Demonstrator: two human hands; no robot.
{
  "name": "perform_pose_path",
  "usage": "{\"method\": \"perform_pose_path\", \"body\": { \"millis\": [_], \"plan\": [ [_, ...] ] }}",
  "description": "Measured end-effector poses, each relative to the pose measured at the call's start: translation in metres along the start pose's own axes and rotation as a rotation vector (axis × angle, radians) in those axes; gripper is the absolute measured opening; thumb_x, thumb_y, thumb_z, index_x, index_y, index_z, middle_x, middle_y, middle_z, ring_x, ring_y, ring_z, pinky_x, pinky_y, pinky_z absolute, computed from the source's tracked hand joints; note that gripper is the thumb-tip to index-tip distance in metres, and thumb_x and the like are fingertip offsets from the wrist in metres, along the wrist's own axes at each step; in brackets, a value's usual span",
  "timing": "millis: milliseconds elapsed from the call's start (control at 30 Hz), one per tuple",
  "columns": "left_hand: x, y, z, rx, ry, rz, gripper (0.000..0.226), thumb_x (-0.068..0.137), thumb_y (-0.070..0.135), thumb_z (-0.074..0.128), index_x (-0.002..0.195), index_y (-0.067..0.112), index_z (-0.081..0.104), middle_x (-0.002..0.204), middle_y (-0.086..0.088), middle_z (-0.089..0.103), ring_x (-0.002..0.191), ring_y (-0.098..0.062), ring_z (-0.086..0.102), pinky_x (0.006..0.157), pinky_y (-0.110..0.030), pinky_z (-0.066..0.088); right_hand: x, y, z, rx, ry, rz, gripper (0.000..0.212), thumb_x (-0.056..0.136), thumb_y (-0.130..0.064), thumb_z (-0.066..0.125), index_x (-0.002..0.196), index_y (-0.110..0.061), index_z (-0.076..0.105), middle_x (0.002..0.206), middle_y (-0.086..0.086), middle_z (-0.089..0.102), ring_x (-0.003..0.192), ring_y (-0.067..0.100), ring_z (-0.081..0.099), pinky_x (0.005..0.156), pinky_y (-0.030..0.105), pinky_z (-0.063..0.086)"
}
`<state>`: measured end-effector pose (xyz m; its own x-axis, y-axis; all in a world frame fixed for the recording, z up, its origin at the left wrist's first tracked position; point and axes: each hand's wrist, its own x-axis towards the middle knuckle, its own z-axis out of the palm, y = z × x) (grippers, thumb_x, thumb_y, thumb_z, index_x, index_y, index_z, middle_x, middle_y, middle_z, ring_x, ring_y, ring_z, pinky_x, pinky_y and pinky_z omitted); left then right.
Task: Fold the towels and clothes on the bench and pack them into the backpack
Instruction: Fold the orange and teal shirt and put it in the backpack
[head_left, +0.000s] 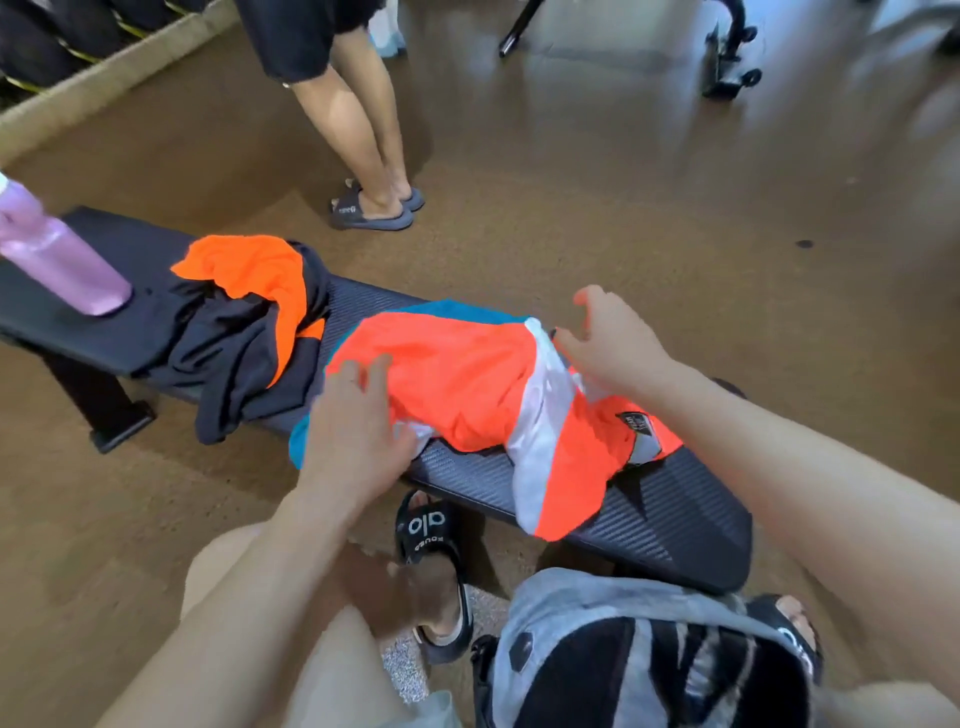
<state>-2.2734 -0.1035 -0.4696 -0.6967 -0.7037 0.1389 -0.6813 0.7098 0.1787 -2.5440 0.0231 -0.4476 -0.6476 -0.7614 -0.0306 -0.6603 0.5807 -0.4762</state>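
Observation:
An orange, white and teal garment (467, 384) lies spread across the middle of the black bench (670, 514). My left hand (358, 421) rests flat on its left end, fingers apart. My right hand (608, 348) hovers over its right part near the white stripe, fingers spread, touching the fabric lightly. A crumpled black and orange garment (244, 317) lies further left on the bench. The grey and black backpack (639, 654) stands on the floor at the bottom, between my legs.
A pink bottle (62, 254) stands on the bench's far left end. Another person's legs in dark slides (374, 208) stand on the brown floor behind the bench. Gym equipment frames (727, 57) are at the top right. My feet wear black slides (431, 535).

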Motion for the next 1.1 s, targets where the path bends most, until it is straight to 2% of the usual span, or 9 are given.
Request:
{"method": "perform_pose_path", "body": {
  "millis": [167, 300, 367, 500, 633, 733, 900, 1000, 1100],
  "plan": [
    [-0.005, 0.054, 0.022, 0.006, -0.157, 0.478, 0.042, 0.075, 0.035, 0.068, 0.108, 0.015, 0.052, 0.097, -0.008, 0.052, 0.084, -0.035, 0.058, 0.063, -0.042, 0.046, -0.105, 0.016, 0.021, 0.068, -0.009, -0.07, 0.028, 0.083, -0.044, 0.061, 0.094, -0.019, 0.051, 0.085, -0.003, 0.055, 0.081, 0.024, 0.053, 0.069, 0.039, 0.043],
    [0.001, 0.067, 0.044, 0.111, -0.235, 0.498, 0.049, 0.077, 0.034, 0.068, 0.119, 0.017, 0.052, 0.106, -0.009, 0.055, 0.088, -0.034, 0.057, 0.066, -0.042, 0.047, -0.149, 0.04, 0.056, -0.244, -0.06, -0.139, 0.053, 0.074, -0.05, 0.059, 0.114, -0.015, 0.058, 0.101, 0.009, 0.058, 0.091, 0.033, 0.056, 0.073, 0.043, 0.048],
    [0.005, 0.069, 0.047, 0.127, -0.195, 0.481, 0.036, 0.079, 0.028, 0.067, 0.112, 0.018, 0.056, 0.098, -0.009, 0.058, 0.085, -0.035, 0.059, 0.065, -0.042, 0.044, -0.152, 0.046, 0.062, -0.225, -0.044, -0.176, 0.037, 0.08, -0.041, 0.047, 0.102, -0.013, 0.059, 0.092, 0.009, 0.058, 0.085, 0.034, 0.057, 0.069, 0.044, 0.047],
    [0.013, 0.066, 0.041, 0.122, -0.187, 0.402, 0.018, 0.087, 0.018, 0.062, 0.104, 0.015, 0.056, 0.091, -0.01, 0.064, 0.085, -0.037, 0.064, 0.066, -0.044, 0.044, -0.141, 0.041, 0.03, 0.298, -0.041, 0.054, 0.02, 0.091, -0.019, 0.044, 0.092, -0.012, 0.063, 0.075, 0.0, 0.063, 0.072, 0.021, 0.059, 0.07, 0.039, 0.047],
    [0.011, 0.065, 0.018, -0.296, -0.098, 0.287, 0.007, 0.094, 0.025, 0.049, 0.093, 0.019, 0.045, 0.081, -0.011, 0.06, 0.08, -0.036, 0.056, 0.065, -0.045, 0.039, -0.118, 0.022, -0.037, 1.024, -0.048, 0.226, 0.02, 0.091, -0.009, 0.05, 0.076, -0.008, 0.063, 0.05, -0.002, 0.057, 0.039, 0.007, 0.048, 0.043, 0.02, 0.038],
    [0.007, 0.061, -0.002, -0.465, 0.006, 0.325, 0.019, 0.099, 0.031, 0.038, 0.082, 0.025, 0.034, 0.068, 0.002, 0.045, 0.07, -0.026, 0.047, 0.064, -0.045, 0.031, -0.081, 0.032, -0.073, 1.3, 0.014, 0.308, 0.014, 0.086, -0.003, 0.051, 0.091, 0.002, 0.062, 0.06, 0.003, 0.059, 0.049, 0.01, 0.052, 0.046, 0.021, 0.039],
    [0.004, 0.057, 0.01, -0.284, -0.101, 0.357, 0.023, 0.101, 0.041, 0.034, 0.084, 0.026, 0.035, 0.072, -0.006, 0.054, 0.077, -0.036, 0.055, 0.066, -0.047, 0.038, -0.063, 0.088, -0.045, 0.813, 0.0, 0.523, 0.02, 0.082, -0.036, 0.062, 0.086, -0.021, 0.05, 0.065, -0.003, 0.044, 0.051, 0.01, 0.043, 0.043, 0.021, 0.035],
    [0.001, 0.06, 0.023, -0.216, -0.211, 0.363, 0.041, 0.097, 0.054, 0.035, 0.108, 0.019, 0.052, 0.102, -0.006, 0.062, 0.098, -0.031, 0.058, 0.084, -0.046, 0.046, -0.102, 0.088, -0.016, 0.538, -0.096, 0.569, 0.063, 0.073, -0.062, 0.068, 0.118, -0.021, 0.053, 0.094, 0.001, 0.061, 0.086, 0.019, 0.061, 0.074, 0.033, 0.049],
    [-0.002, 0.059, 0.034, -0.112, -0.345, 0.456, 0.062, 0.092, 0.066, 0.036, 0.126, 0.019, 0.057, 0.118, -0.005, 0.06, 0.109, -0.029, 0.056, 0.095, -0.044, 0.046, -0.138, 0.067, 0.011, 0.348, -0.164, 0.422, 0.075, 0.079, -0.049, 0.077, 0.138, -0.017, 0.043, 0.124, 0.002, 0.058, 0.117, 0.023, 0.057, 0.096, 0.038, 0.046]
  ]
}}
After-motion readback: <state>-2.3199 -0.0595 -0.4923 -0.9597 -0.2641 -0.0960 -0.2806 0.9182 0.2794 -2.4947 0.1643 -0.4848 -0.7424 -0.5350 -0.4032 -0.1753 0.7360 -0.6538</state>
